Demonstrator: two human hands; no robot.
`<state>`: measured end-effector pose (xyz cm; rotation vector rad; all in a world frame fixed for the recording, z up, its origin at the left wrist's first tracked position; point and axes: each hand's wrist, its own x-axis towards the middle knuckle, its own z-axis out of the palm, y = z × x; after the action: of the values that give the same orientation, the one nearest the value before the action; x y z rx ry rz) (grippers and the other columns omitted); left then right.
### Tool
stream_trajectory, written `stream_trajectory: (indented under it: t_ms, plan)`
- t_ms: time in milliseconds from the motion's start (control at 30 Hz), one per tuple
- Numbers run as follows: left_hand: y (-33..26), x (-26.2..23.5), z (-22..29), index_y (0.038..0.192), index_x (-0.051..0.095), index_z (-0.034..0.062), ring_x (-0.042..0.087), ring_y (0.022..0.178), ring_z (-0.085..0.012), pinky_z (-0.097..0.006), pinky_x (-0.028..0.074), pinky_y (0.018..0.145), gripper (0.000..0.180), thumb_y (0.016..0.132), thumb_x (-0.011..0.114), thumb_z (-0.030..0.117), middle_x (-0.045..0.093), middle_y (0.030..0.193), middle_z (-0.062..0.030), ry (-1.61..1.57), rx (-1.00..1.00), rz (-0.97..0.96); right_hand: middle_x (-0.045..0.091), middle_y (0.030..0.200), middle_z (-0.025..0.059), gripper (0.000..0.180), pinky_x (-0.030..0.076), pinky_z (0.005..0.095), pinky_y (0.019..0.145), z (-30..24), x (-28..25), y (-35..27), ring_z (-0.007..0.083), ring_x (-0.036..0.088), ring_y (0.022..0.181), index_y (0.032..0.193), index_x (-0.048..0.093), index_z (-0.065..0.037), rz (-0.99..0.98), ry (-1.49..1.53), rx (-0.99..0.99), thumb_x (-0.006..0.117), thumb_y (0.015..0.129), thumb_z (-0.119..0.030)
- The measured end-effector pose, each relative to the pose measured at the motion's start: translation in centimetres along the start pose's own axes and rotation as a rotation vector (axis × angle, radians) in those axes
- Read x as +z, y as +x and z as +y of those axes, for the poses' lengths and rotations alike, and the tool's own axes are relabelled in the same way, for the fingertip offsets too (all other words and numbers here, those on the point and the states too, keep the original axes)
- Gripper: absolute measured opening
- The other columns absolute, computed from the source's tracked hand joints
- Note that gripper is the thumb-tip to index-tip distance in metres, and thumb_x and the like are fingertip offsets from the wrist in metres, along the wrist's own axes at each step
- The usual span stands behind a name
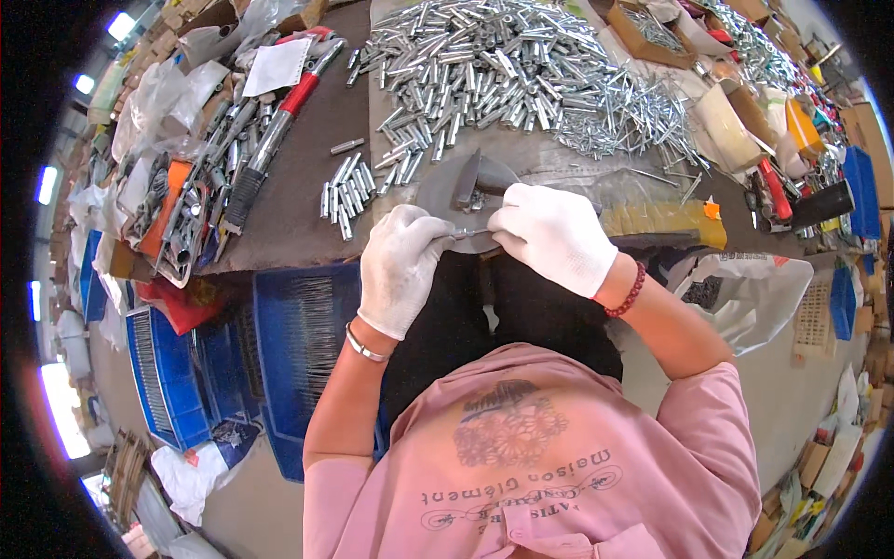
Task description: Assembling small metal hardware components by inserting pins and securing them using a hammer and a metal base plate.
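Observation:
My left hand [400, 265], in a white knitted glove, is closed, its thumb and fingertips pinching one end of a small shiny metal rod [472, 233]. Opposite it, my right hand [554, 235], gloved the same way, pinches the rod's other end. The rod looks thicker toward the left; its ends are hidden by the fingertips. Just beyond the hands lies a round grey plate [436, 191] with an upright dark metal block [468, 177] on it. Left of the plate is a small group of short metal sleeves [346, 196].
A large heap of metal sleeves [475, 70] covers the far bench, with thin metal pins [619, 126] on its right. Tools, including a red-handled one [298, 95], crowd the left. Yellow tape [652, 222] lies at the front edge. Blue bins [303, 321] stand below left.

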<state>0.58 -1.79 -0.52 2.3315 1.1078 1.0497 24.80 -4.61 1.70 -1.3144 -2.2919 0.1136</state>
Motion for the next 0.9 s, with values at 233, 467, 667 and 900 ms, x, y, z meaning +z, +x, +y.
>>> stream_trajectory:
  t_ms: [233, 467, 667, 900]
  plan:
    - [0.4, -0.3, -0.2, 0.095, 0.076, 0.0108, 0.068, 0.091, -0.0336, -0.043, 0.053, 0.080, 0.016, 0.081, 0.082, 0.007, 0.067, 0.093, -0.0102, -0.003, 0.018, 0.004, 0.061, 0.088, 0.0070, 0.006, 0.057, 0.0410, 0.069, 0.7, 0.3, 1.3, 0.0297, 0.068, 0.079, 0.085, 0.066, -0.013, -0.044, -0.028, -0.061, 0.071, 0.087, -0.014]
    - [0.4, -0.6, -0.1, 0.094, 0.077, 0.0093, 0.069, 0.089, -0.0330, -0.041, 0.054, 0.079, 0.016, 0.080, 0.083, 0.006, 0.067, 0.092, -0.0106, -0.055, -0.015, -0.009, 0.065, 0.089, 0.0077, 0.002, 0.058, 0.0429, 0.071, 1.5, -0.2, 2.1, 0.0310, 0.070, 0.082, 0.088, 0.069, -0.012, -0.146, 0.107, -0.084, 0.070, 0.088, -0.014]
    - [0.3, -0.4, 0.0, 0.093, 0.076, 0.0072, 0.068, 0.089, -0.0332, -0.041, 0.053, 0.080, 0.014, 0.080, 0.081, 0.004, 0.067, 0.091, -0.0118, -0.077, -0.015, -0.029, 0.068, 0.093, 0.0094, 0.006, 0.058, 0.0449, 0.076, 1.9, -0.3, 2.8, 0.0344, 0.071, 0.085, 0.091, 0.070, -0.011, -0.241, 0.185, -0.057, 0.066, 0.089, -0.014]
    - [-0.2, -0.4, 0.7, 0.091, 0.076, 0.0070, 0.066, 0.088, -0.0329, -0.041, 0.052, 0.079, 0.009, 0.083, 0.078, 0.004, 0.066, 0.088, -0.0118, -0.083, -0.061, -0.041, 0.065, 0.092, 0.0104, 0.009, 0.058, 0.0457, 0.075, 1.3, 0.4, 1.9, 0.0353, 0.070, 0.085, 0.090, 0.072, -0.012, -0.204, 0.195, -0.059, 0.066, 0.093, -0.019]
